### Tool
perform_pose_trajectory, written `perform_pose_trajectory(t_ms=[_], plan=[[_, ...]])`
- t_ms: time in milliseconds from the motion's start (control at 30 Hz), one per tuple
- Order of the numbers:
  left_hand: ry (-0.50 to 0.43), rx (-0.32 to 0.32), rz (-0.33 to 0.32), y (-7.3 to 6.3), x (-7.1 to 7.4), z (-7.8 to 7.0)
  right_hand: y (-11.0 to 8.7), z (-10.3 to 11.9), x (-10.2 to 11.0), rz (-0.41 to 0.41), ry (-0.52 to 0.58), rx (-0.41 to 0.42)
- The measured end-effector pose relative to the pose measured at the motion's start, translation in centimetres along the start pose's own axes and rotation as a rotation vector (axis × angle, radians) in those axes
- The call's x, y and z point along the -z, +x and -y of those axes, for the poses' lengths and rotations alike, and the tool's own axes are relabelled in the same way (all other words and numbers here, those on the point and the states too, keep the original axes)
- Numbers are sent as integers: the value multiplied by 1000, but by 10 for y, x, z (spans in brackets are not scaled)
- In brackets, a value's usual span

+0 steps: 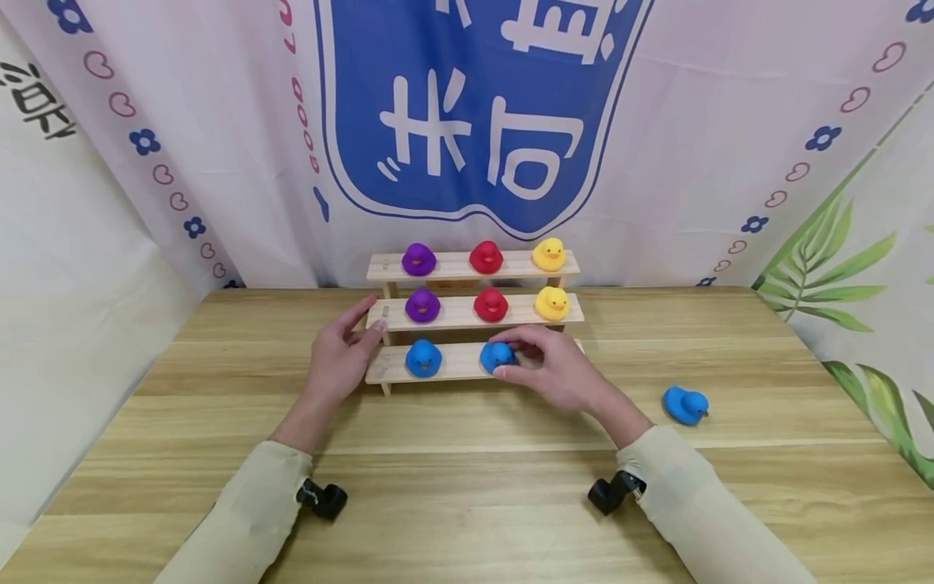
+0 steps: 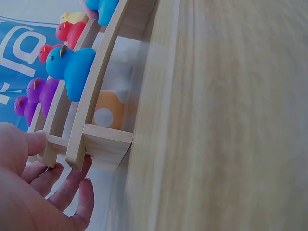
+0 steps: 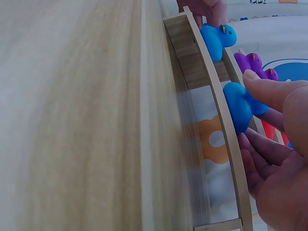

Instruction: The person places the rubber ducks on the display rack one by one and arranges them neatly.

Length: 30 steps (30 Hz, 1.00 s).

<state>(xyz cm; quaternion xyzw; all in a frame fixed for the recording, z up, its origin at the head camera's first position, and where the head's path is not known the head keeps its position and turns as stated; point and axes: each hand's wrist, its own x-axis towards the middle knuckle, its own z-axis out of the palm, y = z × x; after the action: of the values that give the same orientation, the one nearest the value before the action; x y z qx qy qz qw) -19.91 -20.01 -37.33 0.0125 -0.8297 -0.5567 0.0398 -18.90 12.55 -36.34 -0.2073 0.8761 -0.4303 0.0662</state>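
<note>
A three-step wooden shelf [image 1: 452, 369] stands on the table. On its lowest board, a blue rubber duck [image 1: 423, 358] sits toward the left. My right hand [image 1: 558, 369] pinches a second blue rubber duck [image 3: 237, 107] between thumb and fingers, at the middle of that board. At the shelf's left end, my left hand [image 1: 341, 357] holds the boards, its thumb [image 2: 36, 142] on the middle one and its fingers around the ends. A third blue rubber duck [image 1: 685, 405] lies on the table to the right of the shelf.
The upper two boards carry purple ducks [image 1: 422, 305], red ducks [image 1: 491, 304] and yellow ducks [image 1: 551, 303], one of each colour per board. A printed curtain [image 1: 255, 162] hangs behind the wooden table [image 1: 467, 487].
</note>
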Motion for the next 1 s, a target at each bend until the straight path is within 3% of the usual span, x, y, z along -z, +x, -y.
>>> perform_pose_trajectory(t_ms=[467, 1000], plan=[[-17, 2, -2, 2, -3, 0, -11, -4, 13, -42, 44, 12], [-10, 22, 3, -1, 0, -2, -37, -18, 39, -125, -6, -18]])
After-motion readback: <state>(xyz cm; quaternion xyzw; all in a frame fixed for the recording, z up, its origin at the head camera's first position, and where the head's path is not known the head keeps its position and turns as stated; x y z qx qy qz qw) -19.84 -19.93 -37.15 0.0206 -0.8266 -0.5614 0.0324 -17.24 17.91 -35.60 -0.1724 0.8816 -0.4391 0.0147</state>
